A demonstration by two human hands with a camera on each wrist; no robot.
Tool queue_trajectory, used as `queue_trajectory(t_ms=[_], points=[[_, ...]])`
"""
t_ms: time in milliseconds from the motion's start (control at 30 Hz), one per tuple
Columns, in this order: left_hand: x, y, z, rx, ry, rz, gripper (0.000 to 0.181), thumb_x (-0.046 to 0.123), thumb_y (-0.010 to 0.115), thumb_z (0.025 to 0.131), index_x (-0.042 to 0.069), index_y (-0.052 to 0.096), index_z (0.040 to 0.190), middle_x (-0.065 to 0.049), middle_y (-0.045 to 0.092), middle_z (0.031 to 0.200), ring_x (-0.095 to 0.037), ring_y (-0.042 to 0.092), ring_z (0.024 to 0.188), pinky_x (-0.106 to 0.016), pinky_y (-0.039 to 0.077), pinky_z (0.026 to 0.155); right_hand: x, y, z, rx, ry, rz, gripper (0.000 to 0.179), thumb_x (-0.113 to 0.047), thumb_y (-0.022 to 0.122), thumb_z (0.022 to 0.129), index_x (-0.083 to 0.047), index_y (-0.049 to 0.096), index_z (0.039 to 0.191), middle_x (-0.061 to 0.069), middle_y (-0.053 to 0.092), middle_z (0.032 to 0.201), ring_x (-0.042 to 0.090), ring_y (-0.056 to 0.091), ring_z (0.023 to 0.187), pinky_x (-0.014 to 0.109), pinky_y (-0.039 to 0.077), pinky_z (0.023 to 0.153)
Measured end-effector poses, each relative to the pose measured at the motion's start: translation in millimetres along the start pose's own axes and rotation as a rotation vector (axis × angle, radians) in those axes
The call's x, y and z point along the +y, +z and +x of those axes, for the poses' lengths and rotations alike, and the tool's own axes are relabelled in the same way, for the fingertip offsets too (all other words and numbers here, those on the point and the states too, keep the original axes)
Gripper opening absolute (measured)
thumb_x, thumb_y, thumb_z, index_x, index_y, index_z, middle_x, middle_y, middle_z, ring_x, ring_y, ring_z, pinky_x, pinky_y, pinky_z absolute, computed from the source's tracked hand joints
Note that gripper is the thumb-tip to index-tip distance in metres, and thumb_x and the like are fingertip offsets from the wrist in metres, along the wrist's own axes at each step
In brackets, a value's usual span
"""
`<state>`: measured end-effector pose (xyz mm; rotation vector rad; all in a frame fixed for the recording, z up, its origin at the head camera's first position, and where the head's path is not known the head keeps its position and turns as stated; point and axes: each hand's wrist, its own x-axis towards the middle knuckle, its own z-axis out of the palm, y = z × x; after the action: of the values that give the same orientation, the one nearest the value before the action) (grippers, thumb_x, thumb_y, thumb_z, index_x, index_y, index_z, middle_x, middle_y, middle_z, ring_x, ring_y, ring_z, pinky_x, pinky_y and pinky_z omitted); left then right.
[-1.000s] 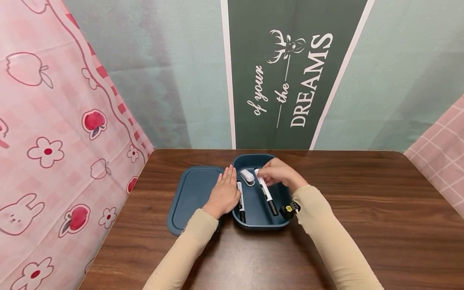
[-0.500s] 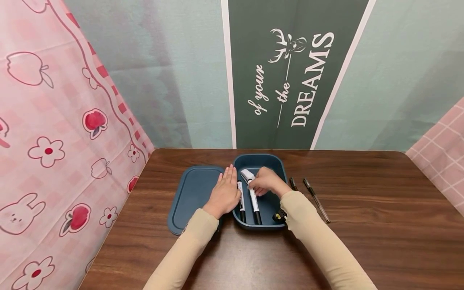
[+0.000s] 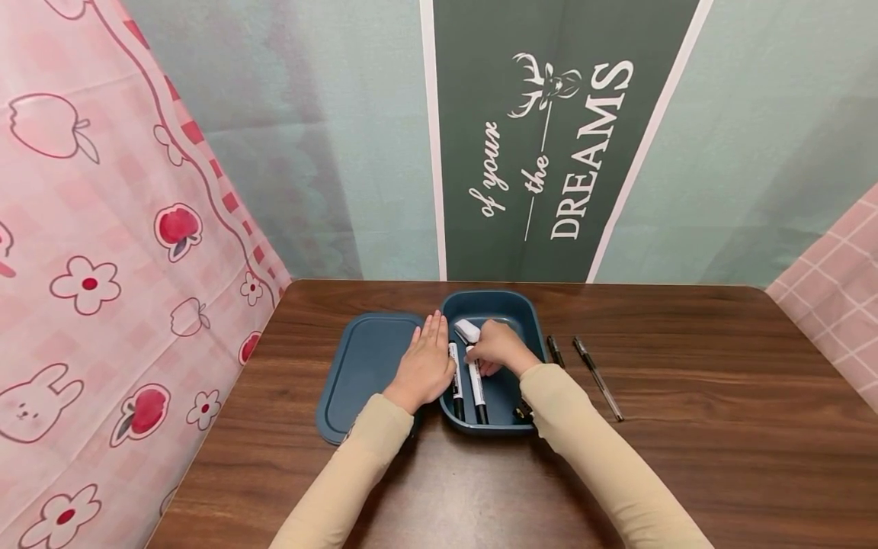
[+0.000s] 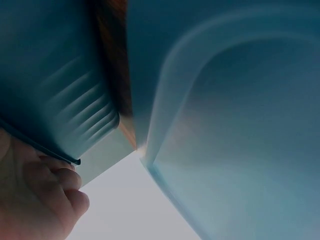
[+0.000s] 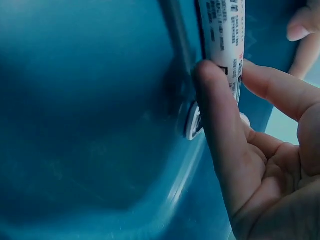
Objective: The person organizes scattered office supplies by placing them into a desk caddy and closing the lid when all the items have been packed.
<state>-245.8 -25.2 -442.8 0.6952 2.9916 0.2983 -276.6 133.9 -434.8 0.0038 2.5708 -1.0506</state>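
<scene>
A right hand (image 3: 499, 349) pinches a marker (image 3: 478, 390) inside a box (image 3: 494, 305) near the tabletop (image 3: 700, 396)'s far edge; a straight-fingered left hand (image 3: 427, 366) touches the box's left edge.

"Where does the head camera look?"
"Forward and down, from above the table (image 3: 686, 457); farthest back."
"And the wrist cameras?"
"Very near; the right faces into the box (image 3: 504, 390); all three views share it."
</scene>
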Motion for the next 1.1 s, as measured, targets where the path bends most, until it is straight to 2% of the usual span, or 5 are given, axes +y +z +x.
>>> queue_trajectory(t_ms=[100, 333, 700, 867, 1100], points=[[0.8, -0.5, -0.3, 0.003, 0.0, -0.004, 0.064, 0.023, 0.039, 0.098, -0.005, 0.012, 0.149, -0.018, 0.006, 0.156, -0.026, 0.004, 0.144, -0.039, 0.009, 0.115, 0.9, 2.6, 1.0, -0.004, 0.0, -0.015, 0.017, -0.01, 0.075, 0.078, 0.003, 0.065, 0.076, 0.009, 0.063, 0.053, 0.017, 0.063, 0.046, 0.028, 0.053, 0.047], [1.0, -0.4, -1.8, 0.057, 0.027, -0.044, 0.061, 0.017, 0.037, 0.095, -0.009, 0.018, 0.147, -0.022, 0.013, 0.154, -0.03, 0.01, 0.143, -0.041, 0.01, 0.114, 1.6, 5.4, 1.4, 0.001, 0.012, -0.008, 0.018, -0.009, 0.076, 0.076, 0.004, 0.065, 0.075, 0.01, 0.062, 0.053, 0.017, 0.063, 0.046, 0.029, 0.053, 0.046], [-1.1, 3.6, 2.5, 0.034, 0.007, -0.005, 0.062, 0.019, 0.039, 0.097, -0.006, 0.014, 0.148, -0.019, 0.009, 0.155, -0.028, 0.007, 0.143, -0.04, 0.01, 0.115, -1.3, 4.1, -0.9, -0.005, 0.043, -0.039, 0.017, -0.011, 0.075, 0.077, 0.001, 0.065, 0.069, 0.009, 0.063, 0.053, 0.017, 0.064, 0.048, 0.028, 0.053, 0.048], [-0.5, 1.7, 1.4, 0.042, 0.015, -0.006, 0.062, 0.018, 0.039, 0.096, -0.007, 0.015, 0.147, -0.02, 0.01, 0.155, -0.029, 0.01, 0.143, -0.041, 0.012, 0.114, -3.1, 2.9, -1.7, -0.026, 0.061, -0.034, 0.016, -0.01, 0.073, 0.077, 0.002, 0.064, 0.07, 0.01, 0.063, 0.053, 0.018, 0.064, 0.048, 0.028, 0.053, 0.048], [0.6, 0.0, 0.1, 0.058, 0.019, -0.013, 0.062, 0.018, 0.039, 0.095, -0.008, 0.017, 0.147, -0.021, 0.013, 0.154, -0.03, 0.011, 0.143, -0.042, 0.013, 0.114, 0.3, 4.9, 1.0, -0.014, 0.052, -0.022, 0.017, -0.012, 0.074, 0.077, 0.002, 0.065, 0.071, 0.01, 0.063, 0.054, 0.019, 0.064, 0.048, 0.029, 0.053, 0.047]])
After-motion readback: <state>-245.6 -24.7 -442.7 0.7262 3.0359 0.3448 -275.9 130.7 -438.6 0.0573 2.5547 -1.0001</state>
